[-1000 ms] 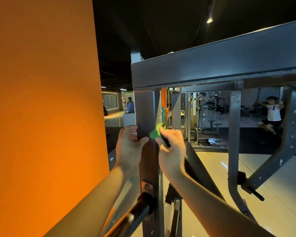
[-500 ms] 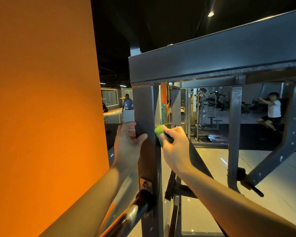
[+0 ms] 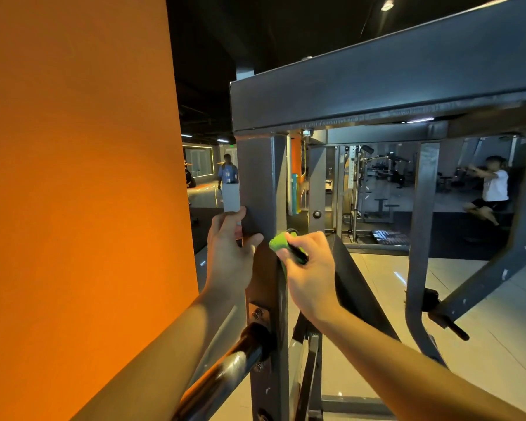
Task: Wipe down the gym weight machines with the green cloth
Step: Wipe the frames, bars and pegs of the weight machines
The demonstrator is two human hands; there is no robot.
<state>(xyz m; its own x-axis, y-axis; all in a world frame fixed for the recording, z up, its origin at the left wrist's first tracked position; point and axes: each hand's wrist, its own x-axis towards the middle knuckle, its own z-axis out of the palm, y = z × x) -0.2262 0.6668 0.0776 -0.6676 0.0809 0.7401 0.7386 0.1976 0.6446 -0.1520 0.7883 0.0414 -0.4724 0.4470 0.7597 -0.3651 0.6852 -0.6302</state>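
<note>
Right hand (image 3: pixel 308 268) and green cloth (image 3: pixel 278 243) were moved down the upright post (image 3: pixel 261 183) over the last second. The left hand (image 3: pixel 228 253) was dropped a little too, and the crossbeam (image 3: pixel 377 86) was seen higher in view.

Cloth was bunched and pinched in the right hand's curled fingers, pressed on the post's right front edge, just right of the left thumb. Something dark was also held in that hand; it could not be identified. Left hand was wrapped round the post's left edge, thumb laid across the front face, evidently as a brace.

Post's long axis was vertical, so the stroke was judged to run along it, with more length left below, towards the bolted bracket (image 3: pixel 260 314) and chrome bar (image 3: pixel 225 369). Right hand was nearer to that run.

Room was tight on the left, with the orange wall (image 3: pixel 73 177) near. Right side was open down to the slanted black pad (image 3: pixel 356 284), just beside the wrist.
</note>
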